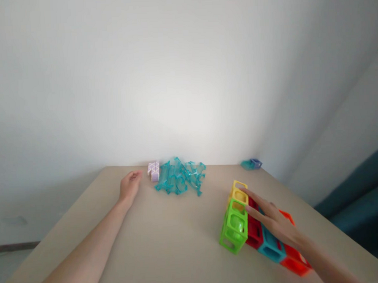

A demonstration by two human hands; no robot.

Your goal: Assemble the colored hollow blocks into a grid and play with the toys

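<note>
On the right of the table, my right hand [275,221] lies over a group of hollow coloured blocks with its fingers stretched out. Its fingertips reach the yellow block [238,194] and the dark red block [253,231]. A green block [234,228] forms the near left corner of the group, and a blue block [271,245] and an orange-red block [295,260] extend toward the lower right. My left hand [130,186] rests on the table at the left with its fingers curled in; whether anything is inside them is hidden.
A white and lilac patterned block [154,170] stands at the table's back edge, beside a pile of clear teal plastic pieces [180,177]. A small dark blue piece [256,163] and a teal one sit at the back right corner. Behind rises a wall; a dark teal curtain hangs right.
</note>
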